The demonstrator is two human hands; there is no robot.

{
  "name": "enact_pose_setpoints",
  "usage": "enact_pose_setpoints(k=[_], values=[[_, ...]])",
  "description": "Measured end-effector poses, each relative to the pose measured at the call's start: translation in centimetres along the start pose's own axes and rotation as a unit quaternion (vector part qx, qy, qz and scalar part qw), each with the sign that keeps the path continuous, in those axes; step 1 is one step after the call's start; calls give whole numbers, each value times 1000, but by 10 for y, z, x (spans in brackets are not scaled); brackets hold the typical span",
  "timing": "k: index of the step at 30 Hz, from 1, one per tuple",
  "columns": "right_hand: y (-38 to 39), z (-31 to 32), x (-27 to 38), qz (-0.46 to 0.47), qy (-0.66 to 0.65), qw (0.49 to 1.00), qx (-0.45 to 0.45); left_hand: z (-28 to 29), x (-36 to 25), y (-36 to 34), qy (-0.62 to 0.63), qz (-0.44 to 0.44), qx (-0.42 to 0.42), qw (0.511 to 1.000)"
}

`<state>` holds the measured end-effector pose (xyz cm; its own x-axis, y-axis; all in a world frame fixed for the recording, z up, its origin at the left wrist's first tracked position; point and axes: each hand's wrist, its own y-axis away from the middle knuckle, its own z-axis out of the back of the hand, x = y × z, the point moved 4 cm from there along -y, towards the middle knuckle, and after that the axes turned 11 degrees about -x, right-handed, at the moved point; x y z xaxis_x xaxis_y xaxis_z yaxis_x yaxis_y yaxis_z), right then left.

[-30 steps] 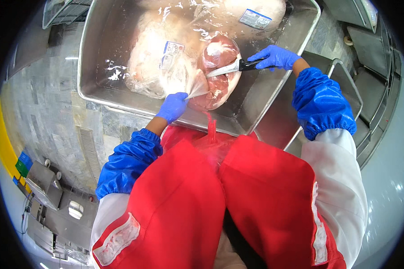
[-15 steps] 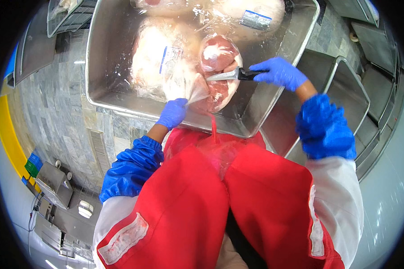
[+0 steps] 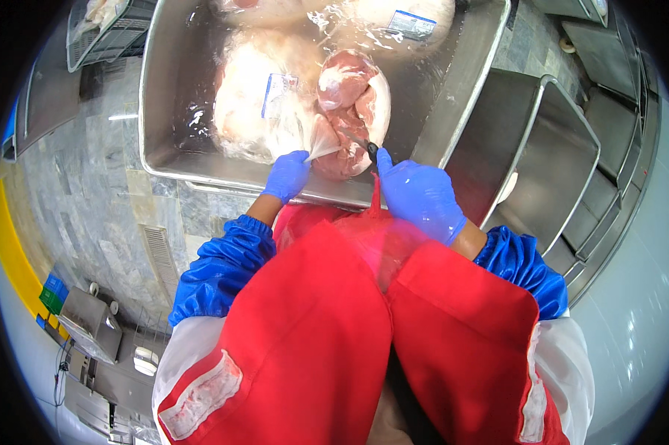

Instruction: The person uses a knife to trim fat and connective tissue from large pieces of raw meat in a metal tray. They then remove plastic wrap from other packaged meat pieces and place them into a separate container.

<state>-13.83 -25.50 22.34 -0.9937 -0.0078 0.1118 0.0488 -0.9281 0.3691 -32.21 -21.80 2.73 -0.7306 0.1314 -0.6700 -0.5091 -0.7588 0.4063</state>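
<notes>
My left hand (image 3: pixel 288 176), in a blue glove, is closed on a gathered end of a clear plastic bag (image 3: pixel 324 141), pulled taut toward the tub's near rim. My right hand (image 3: pixel 421 196), also gloved, grips a knife (image 3: pixel 373 151) by its black handle. The blade points left and away over a cut of red meat (image 3: pixel 346 83) edged with pale fat; whether it touches the meat or the bag I cannot tell. Left of that cut lies a large pale piece of meat (image 3: pixel 249 81) in clear wrap with a blue-and-white label (image 3: pixel 278 93).
The pieces lie in a deep metal tub (image 3: pixel 140 111). Another wrapped piece (image 3: pixel 431 18) sits at its far side. Metal carts (image 3: pixel 564 163) stand to the right, and a grey crate (image 3: pixel 115 37) is at the far left. A red apron (image 3: pixel 297 326) covers my front.
My right hand has come toward me and left with the knife, to the tub's near rim. My left hand still holds the bag. The view has shifted slightly.
</notes>
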Motion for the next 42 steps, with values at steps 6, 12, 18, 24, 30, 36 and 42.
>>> enact_pose_setpoints(k=[6,12,18,24,30,36,42], values=[[-1,-11,10,4,-2,999,37,1,3,-1,36,3,5,999],[2,-10,21,8,-9,1000,-21,0,5,-2,38,24,15,999],[-8,-22,28,-43,-46,995,83,-1,5,-6,37,16,57,998],[-54,-12,15,78,-16,994,70,-2,1,-1,60,48,26,997],[-118,-31,-100,49,-210,964,153,13,9,2,25,-8,33,999],[-151,-85,-154,-37,-330,903,274,24,28,7,80,72,47,993],[-150,-104,-171,-55,-351,890,284,19,42,1,76,74,77,991]])
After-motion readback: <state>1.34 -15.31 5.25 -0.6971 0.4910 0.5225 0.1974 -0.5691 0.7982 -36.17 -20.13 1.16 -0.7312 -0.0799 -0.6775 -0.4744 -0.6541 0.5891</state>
